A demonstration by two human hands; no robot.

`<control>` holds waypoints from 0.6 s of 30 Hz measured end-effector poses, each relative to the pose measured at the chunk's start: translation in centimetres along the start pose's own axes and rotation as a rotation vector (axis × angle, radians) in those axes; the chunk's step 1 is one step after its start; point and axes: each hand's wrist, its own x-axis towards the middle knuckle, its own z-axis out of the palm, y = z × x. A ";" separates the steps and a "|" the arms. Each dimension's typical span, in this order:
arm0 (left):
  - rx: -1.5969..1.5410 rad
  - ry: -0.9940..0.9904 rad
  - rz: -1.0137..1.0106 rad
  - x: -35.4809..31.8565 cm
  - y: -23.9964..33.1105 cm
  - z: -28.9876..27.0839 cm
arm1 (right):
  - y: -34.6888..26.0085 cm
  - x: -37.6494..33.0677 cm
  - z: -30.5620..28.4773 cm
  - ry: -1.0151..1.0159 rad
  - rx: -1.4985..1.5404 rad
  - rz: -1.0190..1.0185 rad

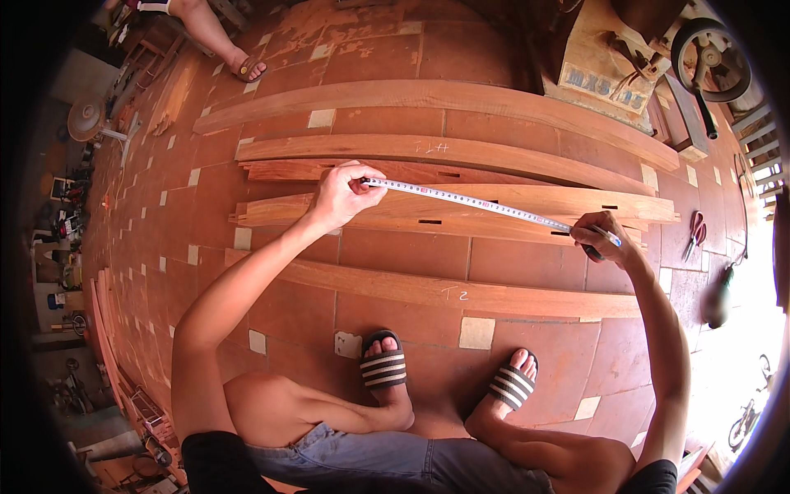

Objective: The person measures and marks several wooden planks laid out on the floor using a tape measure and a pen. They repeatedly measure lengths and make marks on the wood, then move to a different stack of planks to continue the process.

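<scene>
A white tape measure blade is stretched out between my two hands, above several wooden boards. My left hand pinches its hooked end. On the other side my right hand grips the tape measure's dark case, and a pen or pencil seems to stick out between the fingers. Beneath the blade lie boards with dark slots cut in them, such as the slotted board. Nearer to my feet is a separate board with a pencilled mark.
Beyond the slotted boards lie another marked board and a long curved board. Red-handled scissors rest on the tiled floor at right. A machine with a handwheel stands far right. Another person's leg shows at far left.
</scene>
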 end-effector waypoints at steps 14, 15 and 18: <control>0.061 0.008 -0.016 0.0 0.5 0.3 | 1.2 0.1 0.3 0.024 0.009 -0.005; 0.074 0.009 -0.016 0.0 0.4 0.3 | 1.1 0.1 0.3 0.014 0.014 0.008; 0.075 0.022 0.030 0.0 0.2 0.4 | 0.9 0.0 0.1 -0.009 0.023 0.030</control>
